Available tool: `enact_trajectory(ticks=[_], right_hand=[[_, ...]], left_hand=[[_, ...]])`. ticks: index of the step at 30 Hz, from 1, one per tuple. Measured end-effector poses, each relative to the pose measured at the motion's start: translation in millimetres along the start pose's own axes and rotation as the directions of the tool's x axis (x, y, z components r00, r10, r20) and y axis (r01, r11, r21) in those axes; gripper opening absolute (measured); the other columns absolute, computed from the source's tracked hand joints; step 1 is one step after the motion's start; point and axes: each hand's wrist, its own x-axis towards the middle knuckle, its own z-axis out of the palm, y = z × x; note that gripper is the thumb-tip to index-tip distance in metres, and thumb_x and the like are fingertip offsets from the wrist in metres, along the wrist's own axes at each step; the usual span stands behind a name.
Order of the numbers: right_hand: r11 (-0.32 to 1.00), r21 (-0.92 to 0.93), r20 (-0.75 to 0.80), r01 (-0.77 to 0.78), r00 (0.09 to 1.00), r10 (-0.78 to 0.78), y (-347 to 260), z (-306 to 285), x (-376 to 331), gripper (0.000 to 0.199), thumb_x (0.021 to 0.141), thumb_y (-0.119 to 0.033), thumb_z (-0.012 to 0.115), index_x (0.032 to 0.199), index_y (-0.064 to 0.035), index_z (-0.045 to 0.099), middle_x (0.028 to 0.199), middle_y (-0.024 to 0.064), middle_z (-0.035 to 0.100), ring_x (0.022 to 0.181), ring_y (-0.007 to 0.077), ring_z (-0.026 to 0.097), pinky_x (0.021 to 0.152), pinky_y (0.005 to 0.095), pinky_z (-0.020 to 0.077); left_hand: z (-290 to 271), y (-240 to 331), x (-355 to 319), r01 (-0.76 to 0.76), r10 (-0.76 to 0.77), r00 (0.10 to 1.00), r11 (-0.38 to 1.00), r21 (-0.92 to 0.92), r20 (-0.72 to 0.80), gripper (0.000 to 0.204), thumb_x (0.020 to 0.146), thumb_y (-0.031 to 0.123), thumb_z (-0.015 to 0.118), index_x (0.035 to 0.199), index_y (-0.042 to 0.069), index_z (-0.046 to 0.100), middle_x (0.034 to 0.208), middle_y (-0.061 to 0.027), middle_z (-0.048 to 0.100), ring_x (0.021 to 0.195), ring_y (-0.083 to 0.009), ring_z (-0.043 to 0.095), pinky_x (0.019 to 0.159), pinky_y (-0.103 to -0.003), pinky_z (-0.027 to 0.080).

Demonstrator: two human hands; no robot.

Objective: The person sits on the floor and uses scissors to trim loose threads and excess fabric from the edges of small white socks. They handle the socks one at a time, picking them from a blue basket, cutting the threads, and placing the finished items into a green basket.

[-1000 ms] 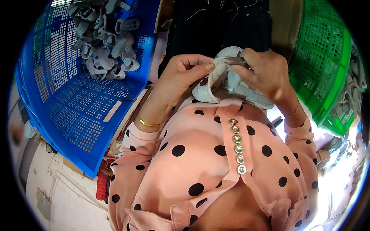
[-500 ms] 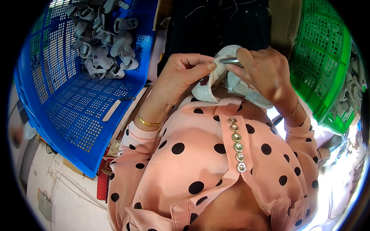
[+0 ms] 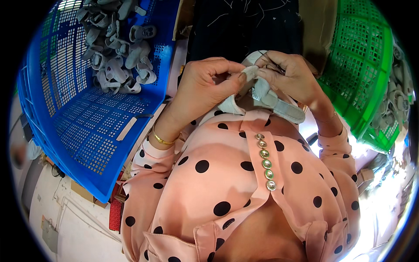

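A small white shoe (image 3: 289,112) with straps is held in front of my chest, its pale sole end turned towards the lower right. My left hand (image 3: 207,85) is closed, with thumb and index finger pinching the shoe's white strap. At the strap's other side, my right hand (image 3: 297,81) is closed too; its thumb and fingers grip the strap edge close to my left fingertips. Dark metal thread snips (image 3: 276,67) lie within the right hand, partly hidden by its fingers. Part of the shoe is covered by both hands.
On the left stands a blue plastic basket (image 3: 94,144) with a heap of small greyish shoes (image 3: 115,67) inside. A green basket (image 3: 358,78) is on the right, with more shoes (image 3: 393,105) beyond it. Loose threads (image 3: 246,8) lie on dark cloth ahead.
The snips' blades, earlier pointing left at the strap, are now drawn back into my right hand. Its fingers have closed on the strap, and the shoe has turned slightly.
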Motion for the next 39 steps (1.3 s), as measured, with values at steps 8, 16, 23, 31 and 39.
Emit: enact_trajectory(ticks=[8,16,23,31,39], right_hand=[[0.935,-0.299,-0.063,0.191,0.974,-0.219,2,-1,-2,0.024,0.089,-0.02,0.067,0.086,0.0024,0.059,0.061,0.008,0.051,0.056,0.0085,0.041,0.052,0.0263,0.0403],[0.965,-0.22,-0.104,0.142,0.98,-0.168,-1,4,-5,0.021,0.09,-0.016,0.066,0.086,0.0029,0.058,0.062,0.0064,0.05,0.057,0.0065,0.042,0.052,0.026,0.0403],[0.951,-0.234,-0.088,0.201,0.97,-0.227,4,4,-3,0.014,0.089,-0.009,0.065,0.091,0.0037,0.059,0.066,0.0021,0.052,0.063,0.0036,0.041,0.054,0.0223,0.0396],[0.773,-0.476,-0.069,0.419,0.859,-0.508,21,2,-6,0.027,0.076,-0.008,0.071,0.102,-0.0048,0.062,0.073,0.0104,0.06,0.059,0.0247,0.059,0.055,0.0303,0.047],[0.818,-0.444,-0.089,0.365,0.891,-0.446,30,-23,-12,0.021,0.088,-0.022,0.067,0.093,-0.0053,0.057,0.069,0.0085,0.062,0.062,0.0282,0.062,0.055,0.0335,0.0472]], left_hand=[[0,2,19,-0.499,0.566,0.82,0.64,0.584,0.08,0.018,0.077,0.007,0.076,0.094,0.003,0.072,0.083,-0.009,0.069,0.073,-0.0225,0.064,0.062,-0.029,0.049],[-1,-10,27,-0.308,0.481,0.87,0.704,0.639,-0.11,0.005,0.089,0.008,0.064,0.088,0.003,0.062,0.08,-0.0086,0.06,0.076,-0.0259,0.058,0.066,-0.033,0.046],[-21,-23,28,-0.125,0.261,0.924,0.897,0.423,-0.279,0.017,0.096,0.01,0.058,0.112,0.004,0.062,0.101,-0.007,0.065,0.09,-0.0174,0.062,0.076,-0.029,0.05],[3,0,13,0.114,-0.101,0.993,0.958,-0.264,0.062,0.016,0.092,0.015,0.067,0.099,0.001,0.07,0.078,0.0002,0.066,0.066,-0.0022,0.057,0.058,-0.016,0.044],[24,-16,18,0.059,-0.069,0.997,0.975,-0.213,-0.04,0.013,0.093,0.015,0.066,0.093,0.002,0.065,0.082,0.0018,0.064,0.071,-0.0015,0.056,0.062,-0.016,0.045]])
